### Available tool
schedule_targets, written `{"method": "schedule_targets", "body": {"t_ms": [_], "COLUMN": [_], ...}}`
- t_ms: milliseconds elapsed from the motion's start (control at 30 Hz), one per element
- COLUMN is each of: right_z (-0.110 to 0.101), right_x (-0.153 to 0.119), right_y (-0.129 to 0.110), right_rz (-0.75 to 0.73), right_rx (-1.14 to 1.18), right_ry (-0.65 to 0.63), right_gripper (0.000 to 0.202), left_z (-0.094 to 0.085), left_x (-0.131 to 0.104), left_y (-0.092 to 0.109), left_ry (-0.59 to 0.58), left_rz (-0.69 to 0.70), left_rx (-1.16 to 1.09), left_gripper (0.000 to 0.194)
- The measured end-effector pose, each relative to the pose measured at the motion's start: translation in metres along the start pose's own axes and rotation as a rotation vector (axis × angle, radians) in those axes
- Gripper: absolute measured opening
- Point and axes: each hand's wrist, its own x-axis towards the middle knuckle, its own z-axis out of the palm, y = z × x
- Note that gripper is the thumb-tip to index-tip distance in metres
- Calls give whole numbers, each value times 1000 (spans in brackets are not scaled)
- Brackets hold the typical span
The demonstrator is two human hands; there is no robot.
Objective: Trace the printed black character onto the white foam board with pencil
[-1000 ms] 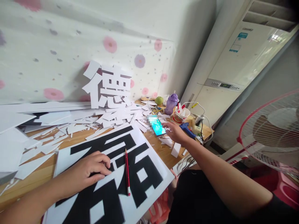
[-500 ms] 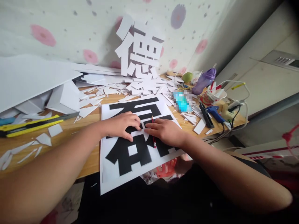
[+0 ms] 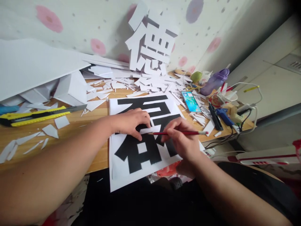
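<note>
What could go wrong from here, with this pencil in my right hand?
The yellow knife lies with its blade out near your left forearm; a sideways sweep might catch it.

The printed sheet overhangs the table, so pressing on that part could bend or tip it.

If your left hand lifts, the sheet may shift under the pencil.

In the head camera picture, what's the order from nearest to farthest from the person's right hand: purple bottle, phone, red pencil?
From the right hand:
1. Red pencil: nearest, held in the fingers.
2. Phone: on the table, just beyond the hand.
3. Purple bottle: farthest, behind the phone and to its right.
</note>
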Motion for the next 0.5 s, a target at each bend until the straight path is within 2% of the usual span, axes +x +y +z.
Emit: {"method": "schedule_targets", "body": {"t_ms": [67, 133, 167, 300, 500], "right_z": [17, 29, 33, 40, 40], "right_x": [-10, -15, -16, -18, -22], "right_y": [3, 7, 8, 13, 16], "right_rz": [169, 246, 251, 165, 130], "right_rx": [86, 46, -1, -202, -252], "right_ry": [-66, -91, -82, -34, -51], "right_gripper": [13, 8, 5, 13, 15], "left_z": [1, 1, 1, 2, 1], "left_x": [1, 1, 2, 1, 0], "left_y": [0, 0, 1, 2, 3], "left_ry": [-5, -10, -11, -8, -15], "left_rz": [-1, -3, -3, -4, -1], "left_rx": [4, 9, 11, 20, 31], "left_gripper": [45, 44, 44, 46, 46]}}
